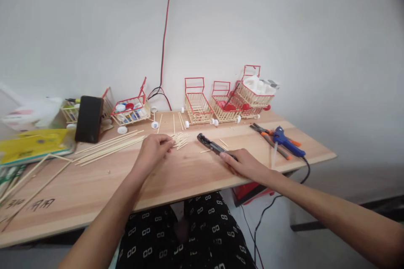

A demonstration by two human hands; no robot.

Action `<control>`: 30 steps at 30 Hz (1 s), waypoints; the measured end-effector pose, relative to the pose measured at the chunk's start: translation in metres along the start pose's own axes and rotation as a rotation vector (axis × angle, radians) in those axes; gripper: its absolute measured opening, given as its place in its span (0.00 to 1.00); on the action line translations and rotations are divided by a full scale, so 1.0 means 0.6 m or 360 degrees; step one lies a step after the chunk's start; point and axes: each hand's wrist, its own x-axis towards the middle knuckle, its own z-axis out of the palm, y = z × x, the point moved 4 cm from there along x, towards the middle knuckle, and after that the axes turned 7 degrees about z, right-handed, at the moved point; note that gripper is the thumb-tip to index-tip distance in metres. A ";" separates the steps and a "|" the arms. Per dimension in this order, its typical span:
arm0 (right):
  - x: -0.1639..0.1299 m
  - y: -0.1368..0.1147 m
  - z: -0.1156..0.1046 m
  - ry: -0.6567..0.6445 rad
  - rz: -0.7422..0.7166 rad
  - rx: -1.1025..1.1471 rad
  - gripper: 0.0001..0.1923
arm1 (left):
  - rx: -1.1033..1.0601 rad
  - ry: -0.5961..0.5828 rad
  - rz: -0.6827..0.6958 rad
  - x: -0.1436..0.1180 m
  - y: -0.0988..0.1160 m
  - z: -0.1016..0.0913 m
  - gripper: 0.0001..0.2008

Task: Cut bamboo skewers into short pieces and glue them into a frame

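Note:
My left hand (155,148) rests on the wooden table (176,176), its fingertips touching a small pile of short cut sticks (180,139). My right hand (244,164) lies on the table farther right and grips the handles of black cutting pliers (211,144), whose jaws point left toward the pile. Long thin bamboo sticks (110,146) lie in a loose bundle just left of my left hand.
Several small red-and-wood stick carts (227,101) stand along the wall; one cart (131,109) holds bottle caps. A blue glue gun (288,141) and orange-handled pliers (268,132) lie at the right. A black phone (89,118) stands at the left beside a yellow packet (31,145).

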 end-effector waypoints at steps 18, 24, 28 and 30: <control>0.095 -0.012 0.056 0.0478 -0.0099 0.1235 0.30 | 0.0875 0.0174 -0.0069 0.034 -0.045 -0.059 0.11; 0.094 -0.009 0.053 0.0490 -0.0138 0.1193 0.30 | 0.1191 0.0043 -0.0250 0.016 -0.031 -0.027 0.08; 0.086 -0.013 0.050 0.0496 -0.0164 0.1117 0.29 | 0.1402 -0.0017 -0.0290 0.016 -0.021 -0.018 0.06; 0.082 -0.013 0.048 0.0501 -0.0178 0.1071 0.29 | 0.1454 -0.0021 -0.0300 0.017 -0.024 -0.023 0.07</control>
